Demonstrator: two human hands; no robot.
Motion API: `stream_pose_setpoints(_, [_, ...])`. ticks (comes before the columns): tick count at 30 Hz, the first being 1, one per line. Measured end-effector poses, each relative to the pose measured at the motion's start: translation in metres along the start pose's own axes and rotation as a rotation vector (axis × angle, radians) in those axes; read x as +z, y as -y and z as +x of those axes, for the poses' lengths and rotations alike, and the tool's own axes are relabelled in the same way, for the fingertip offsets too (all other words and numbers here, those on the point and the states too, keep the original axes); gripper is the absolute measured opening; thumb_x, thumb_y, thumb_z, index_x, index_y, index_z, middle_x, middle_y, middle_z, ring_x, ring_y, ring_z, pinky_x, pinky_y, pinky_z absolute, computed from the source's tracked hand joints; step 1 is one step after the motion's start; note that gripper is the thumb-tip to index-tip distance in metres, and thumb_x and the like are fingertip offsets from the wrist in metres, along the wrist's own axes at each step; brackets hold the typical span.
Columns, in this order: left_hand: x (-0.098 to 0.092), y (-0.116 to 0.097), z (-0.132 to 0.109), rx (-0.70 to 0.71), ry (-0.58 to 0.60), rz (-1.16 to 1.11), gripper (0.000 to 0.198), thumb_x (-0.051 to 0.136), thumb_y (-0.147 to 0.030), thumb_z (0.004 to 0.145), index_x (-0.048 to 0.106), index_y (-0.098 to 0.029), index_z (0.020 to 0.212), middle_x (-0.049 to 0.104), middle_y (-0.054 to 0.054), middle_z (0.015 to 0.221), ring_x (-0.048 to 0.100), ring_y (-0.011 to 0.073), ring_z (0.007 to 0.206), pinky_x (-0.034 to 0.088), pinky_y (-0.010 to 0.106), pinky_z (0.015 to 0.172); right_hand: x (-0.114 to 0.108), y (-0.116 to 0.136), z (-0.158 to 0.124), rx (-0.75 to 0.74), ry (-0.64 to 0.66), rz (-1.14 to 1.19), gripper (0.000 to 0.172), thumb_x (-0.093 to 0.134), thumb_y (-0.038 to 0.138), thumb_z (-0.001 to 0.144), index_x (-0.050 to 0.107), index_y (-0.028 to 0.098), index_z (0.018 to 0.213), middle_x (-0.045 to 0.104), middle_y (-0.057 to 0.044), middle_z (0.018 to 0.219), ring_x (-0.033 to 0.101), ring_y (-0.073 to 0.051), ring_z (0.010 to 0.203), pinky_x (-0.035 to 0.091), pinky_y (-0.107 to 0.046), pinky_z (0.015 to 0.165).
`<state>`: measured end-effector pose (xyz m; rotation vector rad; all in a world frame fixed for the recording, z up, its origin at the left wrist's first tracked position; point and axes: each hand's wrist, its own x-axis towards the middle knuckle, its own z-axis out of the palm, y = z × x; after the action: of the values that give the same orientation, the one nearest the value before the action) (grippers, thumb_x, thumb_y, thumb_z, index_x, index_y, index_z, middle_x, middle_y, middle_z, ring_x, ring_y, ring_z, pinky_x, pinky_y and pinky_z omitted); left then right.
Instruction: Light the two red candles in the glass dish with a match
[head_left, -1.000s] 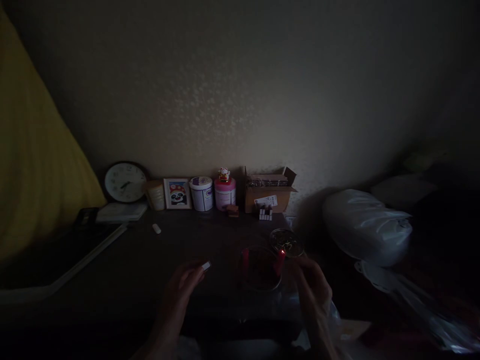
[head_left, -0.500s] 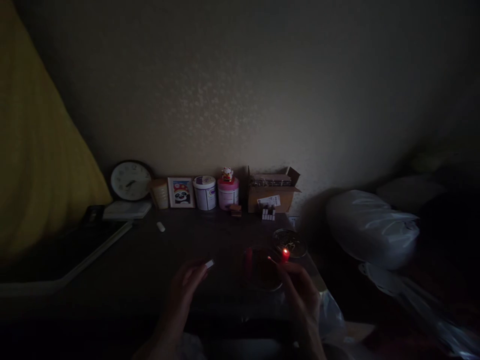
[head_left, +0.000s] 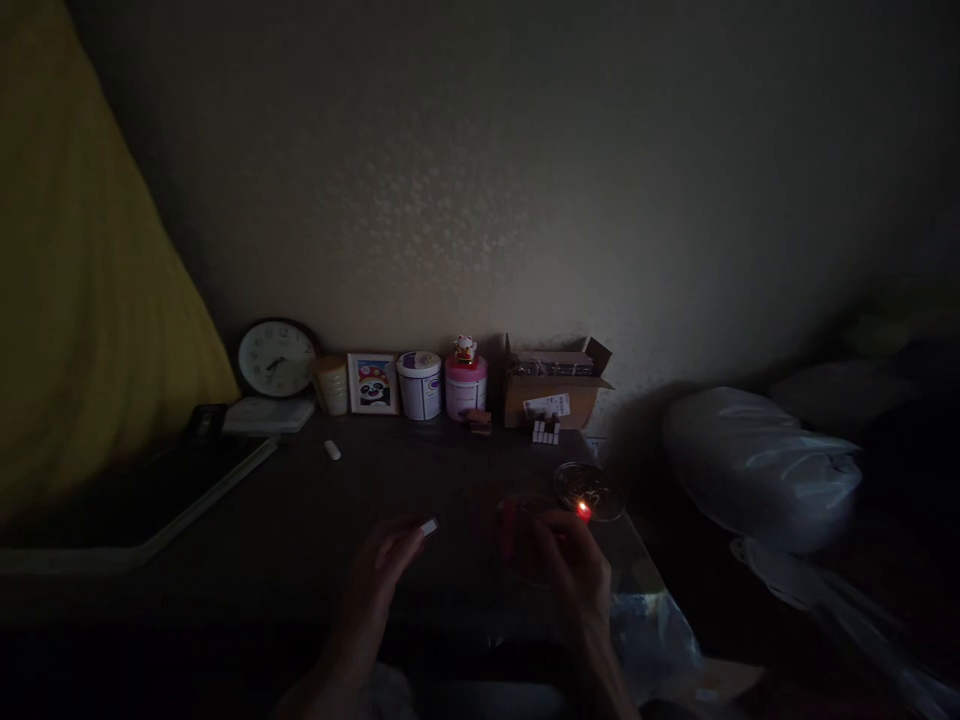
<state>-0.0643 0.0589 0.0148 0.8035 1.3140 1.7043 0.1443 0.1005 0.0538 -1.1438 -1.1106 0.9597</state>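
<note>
The scene is very dim. My left hand [head_left: 386,565] hovers over the dark desk [head_left: 315,510], its fingertips pinched on a small pale piece [head_left: 429,527]. My right hand [head_left: 574,570] is curled over a round glass bowl [head_left: 525,535] with red things inside; what its fingers hold is hidden in the dark. A small red glowing light [head_left: 583,511] shows just beyond its fingertips, next to a round lid or dish [head_left: 589,488].
Along the wall stand a clock [head_left: 276,358], a small panda picture [head_left: 373,383], a white tub [head_left: 419,384], a pink tub [head_left: 466,385] with a figurine and an open cardboard box [head_left: 555,385]. A white plastic bag [head_left: 757,465] lies at right, a yellow cloth [head_left: 75,330] at left.
The view has shifted, so things slid slightly right. My right hand moved left and forward over the bowl. The red glow became brighter. My left hand kept its pinch on the pale piece.
</note>
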Motion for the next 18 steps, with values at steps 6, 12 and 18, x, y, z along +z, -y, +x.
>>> stream_pose_setpoints(6, [-0.003, 0.005, 0.001, 0.005, 0.009, -0.004, 0.039, 0.079, -0.052, 0.073, 0.075, -0.023, 0.098, 0.075, 0.005, 0.107, 0.065, 0.0291, 0.113, 0.051, 0.040, 0.099, -0.004, -0.002, 0.002, -0.040, -0.059, -0.042, 0.035, 0.077, 0.055, 0.069, 0.071, 0.021, 0.077, 0.072, -0.001, 0.065, 0.066, -0.017, 0.058, 0.052, -0.023, 0.050])
stream_pose_setpoints(12, [-0.005, 0.006, 0.002, -0.009, 0.015, -0.001, 0.039, 0.078, -0.053, 0.074, 0.075, -0.022, 0.098, 0.075, 0.005, 0.105, 0.066, 0.0287, 0.112, 0.053, 0.038, 0.096, -0.042, -0.017, 0.019, -0.138, -0.194, -0.246, 0.037, 0.073, 0.057, 0.069, 0.075, 0.021, 0.079, 0.075, -0.003, 0.069, 0.069, -0.020, 0.063, 0.051, -0.026, 0.054])
stream_pose_setpoints(18, [0.001, 0.001, 0.000, -0.022, 0.009, -0.003, 0.046, 0.081, -0.057, 0.068, 0.076, -0.021, 0.096, 0.076, 0.007, 0.105, 0.066, 0.0313, 0.113, 0.052, 0.041, 0.098, -0.060, -0.016, 0.024, -0.081, -0.309, -0.268, 0.043, 0.074, 0.060, 0.066, 0.076, 0.021, 0.084, 0.076, -0.004, 0.070, 0.069, -0.022, 0.063, 0.050, -0.028, 0.053])
